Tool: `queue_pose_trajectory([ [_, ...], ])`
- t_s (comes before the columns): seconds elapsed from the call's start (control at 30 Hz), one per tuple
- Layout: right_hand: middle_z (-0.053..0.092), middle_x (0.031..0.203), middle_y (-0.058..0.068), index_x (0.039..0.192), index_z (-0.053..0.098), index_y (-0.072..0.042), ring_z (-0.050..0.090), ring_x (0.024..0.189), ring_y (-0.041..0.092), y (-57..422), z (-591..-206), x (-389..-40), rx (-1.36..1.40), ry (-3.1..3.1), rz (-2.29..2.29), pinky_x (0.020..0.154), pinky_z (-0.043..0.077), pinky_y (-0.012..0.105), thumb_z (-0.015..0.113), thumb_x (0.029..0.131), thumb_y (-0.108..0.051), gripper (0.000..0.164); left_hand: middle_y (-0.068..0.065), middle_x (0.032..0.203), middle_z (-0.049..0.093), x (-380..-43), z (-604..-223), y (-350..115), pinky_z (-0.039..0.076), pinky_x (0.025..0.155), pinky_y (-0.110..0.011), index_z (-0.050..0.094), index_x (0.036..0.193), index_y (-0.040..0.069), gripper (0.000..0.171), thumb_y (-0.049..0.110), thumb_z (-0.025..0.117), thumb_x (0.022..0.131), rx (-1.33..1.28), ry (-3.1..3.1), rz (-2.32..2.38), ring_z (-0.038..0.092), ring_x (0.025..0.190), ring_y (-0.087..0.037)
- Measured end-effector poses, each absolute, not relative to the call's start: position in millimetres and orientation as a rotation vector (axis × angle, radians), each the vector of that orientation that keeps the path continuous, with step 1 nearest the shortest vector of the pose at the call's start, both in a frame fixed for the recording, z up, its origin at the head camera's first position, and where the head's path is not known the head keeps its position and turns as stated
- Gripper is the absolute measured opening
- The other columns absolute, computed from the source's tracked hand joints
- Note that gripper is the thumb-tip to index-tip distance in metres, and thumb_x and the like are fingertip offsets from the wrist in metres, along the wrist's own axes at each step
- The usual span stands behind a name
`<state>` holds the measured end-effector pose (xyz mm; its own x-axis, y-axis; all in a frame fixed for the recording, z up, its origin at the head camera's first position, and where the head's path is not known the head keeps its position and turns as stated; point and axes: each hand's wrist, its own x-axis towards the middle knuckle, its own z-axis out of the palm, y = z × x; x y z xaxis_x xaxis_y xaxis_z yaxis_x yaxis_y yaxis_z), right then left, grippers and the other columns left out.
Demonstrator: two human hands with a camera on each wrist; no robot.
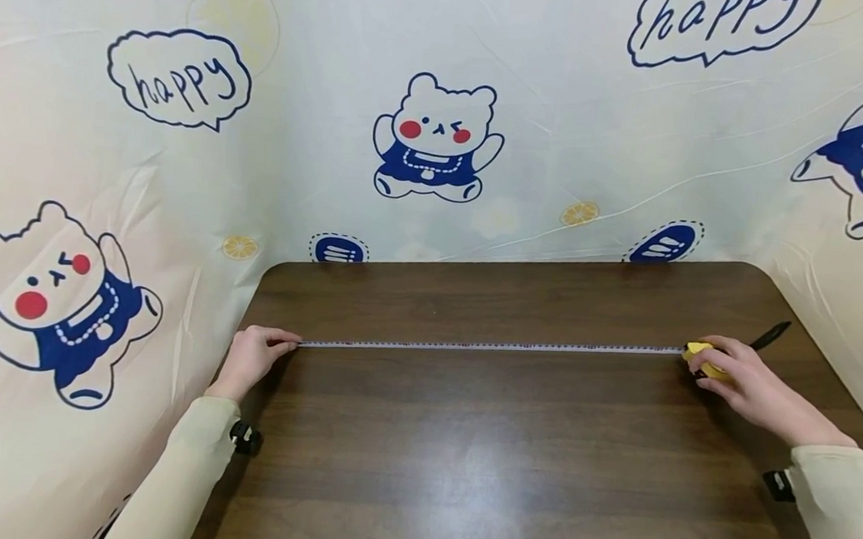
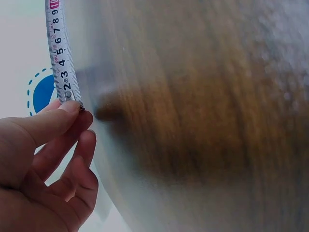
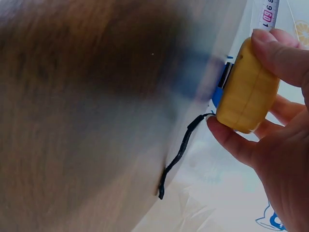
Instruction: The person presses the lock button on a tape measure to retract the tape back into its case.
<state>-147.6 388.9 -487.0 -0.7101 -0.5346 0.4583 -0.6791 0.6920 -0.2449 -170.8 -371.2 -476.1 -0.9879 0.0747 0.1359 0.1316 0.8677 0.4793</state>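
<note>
A yellow tape measure (image 1: 715, 371) is at the right of the table, gripped by my right hand (image 1: 742, 383). Its white blade (image 1: 486, 348) runs out in a nearly straight line to the left. My left hand (image 1: 252, 359) pinches the blade's metal end between thumb and fingertips near the table's left edge. In the left wrist view, low numbers show on the blade (image 2: 62, 63) just beyond the thumb. The right wrist view has the yellow case (image 3: 248, 92) between thumb and fingers, with a black wrist strap (image 3: 178, 154) hanging from it.
Beneath both hands lies a dark brown wooden table (image 1: 463, 455) with rounded far corners. Pale cloth (image 1: 563, 103) with printed bears and "happy" bubbles surrounds it at the back and sides. Each wrist carries a small black device (image 1: 245, 438).
</note>
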Motion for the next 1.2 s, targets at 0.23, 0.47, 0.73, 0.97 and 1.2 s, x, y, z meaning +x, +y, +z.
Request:
queue_pose_trajectory([
  [0.23, 0.059, 0.126, 0.025, 0.134, 0.055, 0.002, 0.053, 0.110, 0.040, 388, -482, -144, 0.855, -2.700, 0.630, 0.106, 0.009, 0.003, 0.087, 0.071, 0.010, 0.072, -0.015, 0.104, 0.079, -171, -475, -371, 0.054, 0.089, -0.056, 0.084, 0.100, 0.007, 0.010, 0.006, 0.075, 0.095, -0.167, -2.951, -0.759, 0.072, 0.101, -0.038],
  [0.47, 0.057, 0.128, 0.030, 0.138, 0.050, 0.007, 0.052, 0.112, 0.044, 385, -478, -143, 0.827, -2.729, 0.632, 0.103, 0.006, 0.002, 0.087, 0.073, 0.009, 0.075, -0.015, 0.106, 0.079, -172, -475, -367, 0.054, 0.089, -0.056, 0.084, 0.102, 0.008, 0.011, 0.009, 0.076, 0.095, -0.170, -2.968, -0.761, 0.072, 0.102, -0.037],
  [0.73, 0.057, 0.128, 0.029, 0.139, 0.050, 0.007, 0.053, 0.112, 0.043, 381, -476, -141, 0.776, -2.800, 0.631, 0.099, 0.038, 0.045, 0.085, 0.080, 0.003, 0.069, -0.014, 0.111, 0.078, -171, -476, -362, 0.055, 0.083, -0.056, 0.084, 0.105, 0.014, 0.012, 0.017, 0.076, 0.096, -0.114, -3.005, -0.735, 0.071, 0.104, -0.037],
  [0.97, 0.058, 0.129, 0.029, 0.140, 0.050, 0.007, 0.054, 0.112, 0.042, 378, -476, -138, 0.782, -2.793, 0.607, 0.098, 0.035, 0.027, 0.087, 0.080, 0.000, 0.070, -0.014, 0.113, 0.078, -169, -477, -359, 0.056, 0.081, -0.055, 0.084, 0.106, 0.015, 0.013, 0.017, 0.076, 0.097, -0.113, -2.997, -0.738, 0.072, 0.102, -0.036],
  [1.2, 0.058, 0.129, 0.029, 0.140, 0.049, 0.008, 0.055, 0.112, 0.041, 373, -474, -137, 0.792, -2.781, 0.601, 0.096, 0.035, 0.024, 0.087, 0.079, -0.002, 0.073, -0.015, 0.115, 0.077, -168, -477, -354, 0.055, 0.082, -0.057, 0.084, 0.107, 0.014, 0.013, 0.015, 0.075, 0.097, -0.154, -2.987, -0.749, 0.071, 0.103, -0.037],
])
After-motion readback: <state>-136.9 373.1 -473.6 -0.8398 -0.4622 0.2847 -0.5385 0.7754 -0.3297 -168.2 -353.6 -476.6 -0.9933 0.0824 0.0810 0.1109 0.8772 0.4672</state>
